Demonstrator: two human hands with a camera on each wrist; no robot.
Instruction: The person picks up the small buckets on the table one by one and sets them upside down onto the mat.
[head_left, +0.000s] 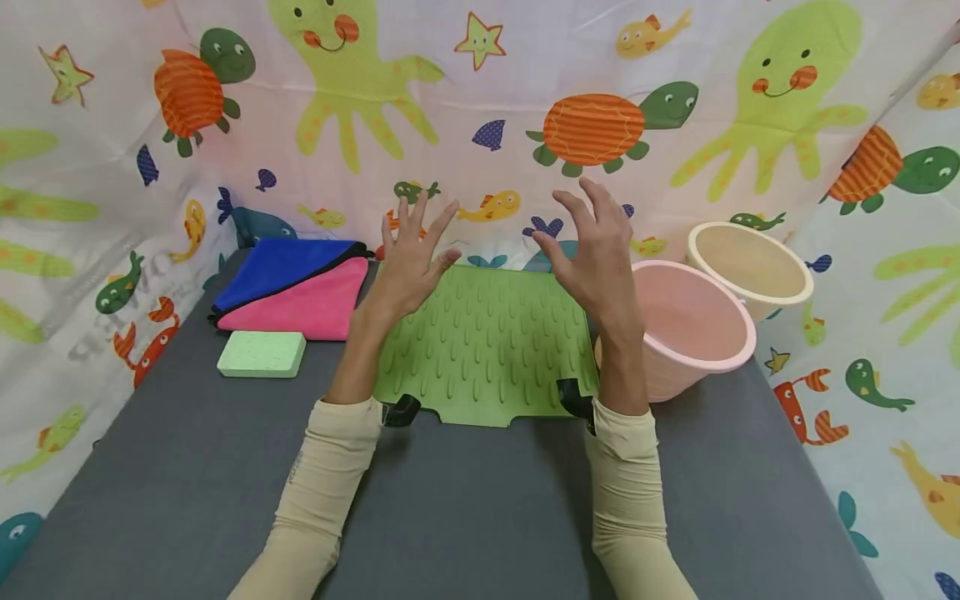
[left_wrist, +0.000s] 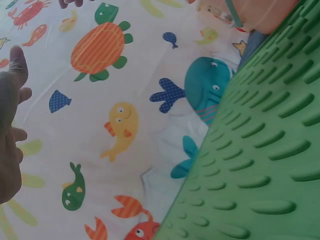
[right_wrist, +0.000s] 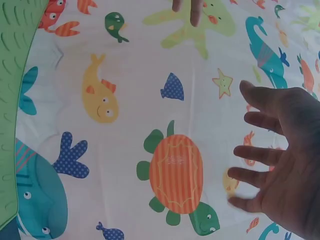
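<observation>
Both hands are raised over the far part of a green textured board point(head_left: 487, 342), fingers spread and holding nothing. The left hand point(head_left: 408, 267) is above the board's left side, and the right hand point(head_left: 600, 258) is above its right side, beside a pink bucket point(head_left: 693, 317). In the left wrist view, the left hand point(left_wrist: 10, 125) shows at the left edge, apart from the board point(left_wrist: 260, 150). The right wrist view shows the right hand point(right_wrist: 285, 160) with fingers apart; the board point(right_wrist: 17, 75) is at the left edge.
A folded blue and pink cloth point(head_left: 300, 292) lies on the grey table point(head_left: 480, 517) at the left, with a pale green sponge point(head_left: 262, 354) in front. A cream bucket point(head_left: 750, 262) stands behind the pink one. A printed curtain point(head_left: 450, 100) hangs behind and at both sides.
</observation>
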